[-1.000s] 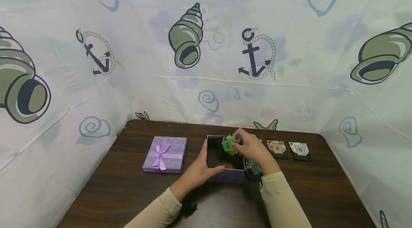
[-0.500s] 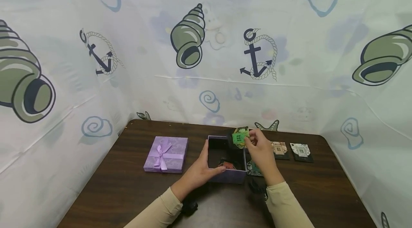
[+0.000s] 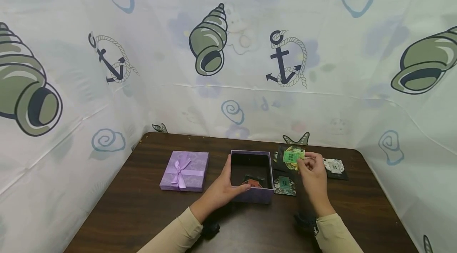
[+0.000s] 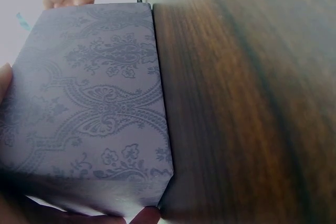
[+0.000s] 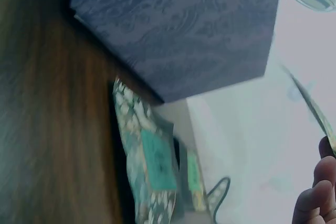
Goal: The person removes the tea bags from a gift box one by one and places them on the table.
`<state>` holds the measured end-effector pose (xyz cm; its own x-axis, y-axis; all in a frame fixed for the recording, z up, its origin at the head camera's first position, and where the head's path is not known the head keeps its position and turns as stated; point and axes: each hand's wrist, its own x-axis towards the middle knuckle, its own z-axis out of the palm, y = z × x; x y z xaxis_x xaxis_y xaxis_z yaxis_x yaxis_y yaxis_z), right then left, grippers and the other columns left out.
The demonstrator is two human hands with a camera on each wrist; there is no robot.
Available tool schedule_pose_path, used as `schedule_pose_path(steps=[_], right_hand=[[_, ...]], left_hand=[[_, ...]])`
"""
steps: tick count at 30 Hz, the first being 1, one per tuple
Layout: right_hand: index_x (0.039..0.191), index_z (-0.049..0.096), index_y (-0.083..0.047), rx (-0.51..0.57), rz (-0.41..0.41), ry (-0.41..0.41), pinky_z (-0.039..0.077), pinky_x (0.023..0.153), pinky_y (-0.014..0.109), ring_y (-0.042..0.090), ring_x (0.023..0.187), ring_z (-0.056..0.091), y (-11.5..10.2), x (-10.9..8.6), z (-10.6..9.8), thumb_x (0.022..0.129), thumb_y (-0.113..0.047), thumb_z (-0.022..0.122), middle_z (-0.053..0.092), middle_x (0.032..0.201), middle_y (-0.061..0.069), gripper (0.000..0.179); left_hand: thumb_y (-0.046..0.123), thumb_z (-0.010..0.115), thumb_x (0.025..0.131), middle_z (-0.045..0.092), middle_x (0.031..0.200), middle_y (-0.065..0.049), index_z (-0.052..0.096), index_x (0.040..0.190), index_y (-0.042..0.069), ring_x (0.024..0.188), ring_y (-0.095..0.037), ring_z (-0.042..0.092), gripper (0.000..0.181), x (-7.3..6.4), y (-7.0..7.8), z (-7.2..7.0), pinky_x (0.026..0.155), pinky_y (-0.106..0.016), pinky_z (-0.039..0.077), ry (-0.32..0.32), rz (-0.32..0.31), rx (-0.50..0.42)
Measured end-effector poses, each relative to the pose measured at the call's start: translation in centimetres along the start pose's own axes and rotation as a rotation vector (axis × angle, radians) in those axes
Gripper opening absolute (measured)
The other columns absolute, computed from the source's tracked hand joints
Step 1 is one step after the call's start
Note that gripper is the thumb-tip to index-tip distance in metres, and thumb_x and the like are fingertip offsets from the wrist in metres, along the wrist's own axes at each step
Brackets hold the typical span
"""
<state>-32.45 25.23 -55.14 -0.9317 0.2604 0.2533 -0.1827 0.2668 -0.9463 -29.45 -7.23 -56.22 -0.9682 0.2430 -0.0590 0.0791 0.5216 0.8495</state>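
Observation:
My left hand [image 3: 219,189] grips the open purple box [image 3: 258,196], its thumb over the near rim and its fingers along the left side. Inside the box lies a flat packet [image 3: 253,183] with a reddish label. Between thumb and fingers, my right hand [image 3: 314,175] pinches a flat green-and-yellow packet [image 3: 290,155] by its right edge, right of the box. The right wrist view shows this packet [image 5: 315,109] edge-on, raised above the table. A teal packet [image 3: 284,185] lies beside the box, with another yellow-green packet [image 5: 195,179] behind it.
A purple lid [image 3: 191,167] with a ribbon bow lies left of the box. At the right lies a white-and-black packet [image 3: 335,167]. My right hand covers the tan packet's place. A shell-and-anchor patterned curtain [image 3: 160,46] stands behind the dark wooden table [image 3: 135,201].
My right hand has lifted the green packet out of the box and carried it rightward over the table. The left hand still holds the box in place.

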Motion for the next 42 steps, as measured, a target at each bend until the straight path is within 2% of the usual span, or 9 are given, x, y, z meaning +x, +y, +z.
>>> schedule_pose_path(steps=[4, 9, 12, 18, 24, 29, 33, 36, 42], right_hand=[[0.145, 0.051, -0.006, -0.046, -0.004, 0.018, 0.046, 0.065, 0.023, 0.011, 0.071, 0.054, 1.1, -0.6, -1.6, 0.109, -0.018, 0.070, 0.064, 0.088, 0.006, 0.042], [0.131, 0.066, -0.007, -0.180, 0.006, 0.003, 0.041, 0.060, 0.026, 0.010, 0.067, 0.049, 2.7, -1.6, -3.8, 0.108, -0.018, 0.071, 0.063, 0.083, 0.004, 0.026], [0.127, 0.071, -0.006, -0.261, 0.050, -0.029, 0.041, 0.059, 0.027, 0.011, 0.065, 0.049, 3.4, -2.0, -5.1, 0.109, -0.019, 0.069, 0.062, 0.082, 0.002, 0.022], [0.130, 0.073, -0.007, -0.361, 0.182, -0.077, 0.043, 0.061, 0.029, 0.013, 0.069, 0.052, 4.3, -2.3, -7.3, 0.112, -0.022, 0.060, 0.060, 0.088, 0.002, 0.027], [0.134, 0.071, -0.003, -0.343, 0.317, -0.150, 0.050, 0.061, 0.031, 0.017, 0.069, 0.058, 5.4, -2.0, -8.3, 0.112, -0.018, 0.055, 0.064, 0.093, 0.002, 0.031], [0.137, 0.070, -0.001, -0.312, 0.365, -0.217, 0.051, 0.058, 0.033, 0.018, 0.070, 0.060, 6.1, -1.6, -8.7, 0.112, -0.022, 0.061, 0.062, 0.093, 0.002, 0.034], [0.140, 0.069, -0.004, -0.339, 0.368, -0.280, 0.048, 0.055, 0.034, 0.020, 0.069, 0.058, 6.3, -1.3, -9.0, 0.107, -0.034, 0.072, 0.052, 0.089, 0.003, 0.045], [0.138, 0.070, -0.006, -0.411, 0.334, -0.321, 0.045, 0.056, 0.034, 0.018, 0.067, 0.053, 6.7, -1.3, -9.1, 0.103, -0.040, 0.077, 0.046, 0.088, 0.002, 0.049], [0.128, 0.075, -0.009, -0.484, 0.263, -0.303, 0.035, 0.059, 0.033, 0.016, 0.063, 0.040, 7.2, -1.0, -9.0, 0.100, -0.036, 0.080, 0.043, 0.080, 0.001, 0.039]], left_hand=[[0.078, 0.076, 0.088, 0.000, 0.185, -0.005, -0.017, 0.174, 0.037, 0.164, -0.041, 0.032, 0.133, 0.0, -0.1, 0.2, 0.126, -0.066, 0.038, -0.004, 0.013, -0.003], [0.076, 0.076, 0.089, 0.000, 0.185, -0.008, -0.016, 0.175, 0.033, 0.164, -0.041, 0.033, 0.134, -0.1, -0.3, 0.7, 0.126, -0.066, 0.037, -0.007, 0.015, -0.001], [0.076, 0.077, 0.089, 0.002, 0.185, -0.009, -0.015, 0.175, 0.032, 0.164, -0.042, 0.034, 0.133, -0.1, -0.3, 0.8, 0.126, -0.067, 0.037, 0.001, 0.016, 0.000], [0.077, 0.076, 0.088, 0.000, 0.185, -0.007, -0.016, 0.174, 0.035, 0.164, -0.042, 0.033, 0.133, 0.0, -0.3, 0.7, 0.126, -0.066, 0.037, -0.004, 0.017, -0.009], [0.077, 0.076, 0.089, -0.003, 0.185, -0.005, -0.018, 0.172, 0.040, 0.165, -0.040, 0.030, 0.131, 0.0, -0.6, 0.5, 0.126, -0.066, 0.037, -0.001, 0.020, -0.020], [0.077, 0.076, 0.089, -0.003, 0.185, -0.006, -0.017, 0.173, 0.037, 0.166, -0.040, 0.029, 0.132, 0.2, -0.5, 0.2, 0.127, -0.065, 0.036, -0.001, 0.031, -0.011], [0.077, 0.076, 0.088, -0.002, 0.185, -0.006, -0.017, 0.173, 0.037, 0.165, -0.040, 0.031, 0.132, 0.1, -0.5, 0.0, 0.126, -0.065, 0.037, 0.004, 0.027, -0.005], [0.077, 0.076, 0.088, -0.001, 0.185, -0.006, -0.018, 0.173, 0.038, 0.164, -0.040, 0.033, 0.132, 0.1, -0.5, 0.1, 0.126, -0.065, 0.038, 0.000, 0.020, 0.001], [0.075, 0.077, 0.089, 0.002, 0.185, -0.006, -0.016, 0.173, 0.039, 0.164, -0.041, 0.034, 0.131, 0.3, -0.4, 0.2, 0.126, -0.065, 0.037, 0.013, 0.013, 0.011]])
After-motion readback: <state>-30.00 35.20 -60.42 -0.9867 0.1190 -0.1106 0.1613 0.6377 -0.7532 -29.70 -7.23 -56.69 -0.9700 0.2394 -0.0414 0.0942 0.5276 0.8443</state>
